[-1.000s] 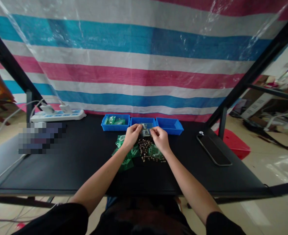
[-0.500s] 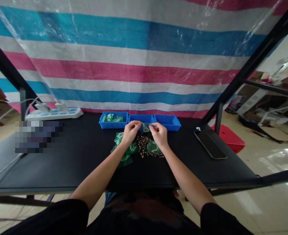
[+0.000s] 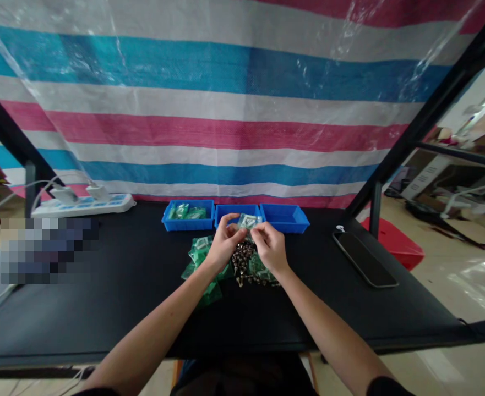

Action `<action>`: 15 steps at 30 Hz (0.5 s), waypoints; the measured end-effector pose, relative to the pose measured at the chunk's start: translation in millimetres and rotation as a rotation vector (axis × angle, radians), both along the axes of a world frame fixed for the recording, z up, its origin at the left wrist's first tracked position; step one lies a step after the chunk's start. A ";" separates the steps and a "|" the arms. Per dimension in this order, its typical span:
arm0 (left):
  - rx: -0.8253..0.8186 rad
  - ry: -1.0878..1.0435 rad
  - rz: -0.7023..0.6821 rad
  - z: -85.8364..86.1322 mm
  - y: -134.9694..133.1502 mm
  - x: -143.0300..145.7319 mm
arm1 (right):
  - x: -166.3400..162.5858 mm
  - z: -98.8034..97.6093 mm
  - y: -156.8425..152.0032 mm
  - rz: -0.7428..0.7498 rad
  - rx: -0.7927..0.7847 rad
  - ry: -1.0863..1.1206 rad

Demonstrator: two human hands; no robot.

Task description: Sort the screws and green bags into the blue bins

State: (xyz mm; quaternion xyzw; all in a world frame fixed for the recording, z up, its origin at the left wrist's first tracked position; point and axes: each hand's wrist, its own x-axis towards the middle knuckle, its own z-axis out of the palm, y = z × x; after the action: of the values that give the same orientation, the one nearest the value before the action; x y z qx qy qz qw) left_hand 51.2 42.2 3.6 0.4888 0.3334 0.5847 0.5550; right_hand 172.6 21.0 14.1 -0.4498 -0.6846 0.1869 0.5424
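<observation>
Between my two hands is a small clear plastic bag (image 3: 249, 221) with a greenish tint and pale marks. My left hand (image 3: 227, 240) pinches its lower left side, forefinger arched above the thumb. The fingertips of my right hand (image 3: 269, 246) grip its lower right edge. Below them lies a heap of small dark metal pieces (image 3: 242, 260), partly covered by my right hand. A green plastic bag (image 3: 259, 268) rests on that heap. More green plastic bags (image 3: 200, 252) are piled left of it, partly behind my left forearm.
Three blue bins stand in a row: the left bin (image 3: 188, 224) holds green bags, the middle bin (image 3: 222, 209) is partly hidden by my hands, then the right bin (image 3: 285, 226). A phone (image 3: 364, 258) lies right, a power strip (image 3: 84, 205) back left. Striped sheeting (image 3: 234, 132) hangs behind.
The bag, earlier stretched flat between both hands, now stands tilted up above my fingertips. My hands have drawn closer together. The whole view has shifted slightly.
</observation>
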 end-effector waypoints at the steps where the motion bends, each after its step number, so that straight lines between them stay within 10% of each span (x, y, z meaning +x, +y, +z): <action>1: 0.008 0.012 0.008 -1.0 1.0 -0.6 | 2.7 3.4 0.6 -0.003 0.006 -0.032; 4: 0.037 0.085 0.036 -3.5 7.6 -5.5 | 32.6 19.1 13.3 -0.117 0.022 -0.105; 8: 0.092 0.194 0.118 -4.4 15.5 -15.0 | 122.6 35.3 39.9 -0.822 -0.189 -0.297; 15: 0.136 0.271 0.193 -3.0 13.6 -18.8 | 230.8 11.6 59.8 -0.940 -0.614 -0.542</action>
State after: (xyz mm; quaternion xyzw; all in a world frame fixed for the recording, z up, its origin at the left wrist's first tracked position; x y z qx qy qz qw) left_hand 32.3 55.8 0.6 0.5654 0.4103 0.5851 0.4119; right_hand 403.4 80.8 25.6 -0.8699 -0.4417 -0.0047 0.2195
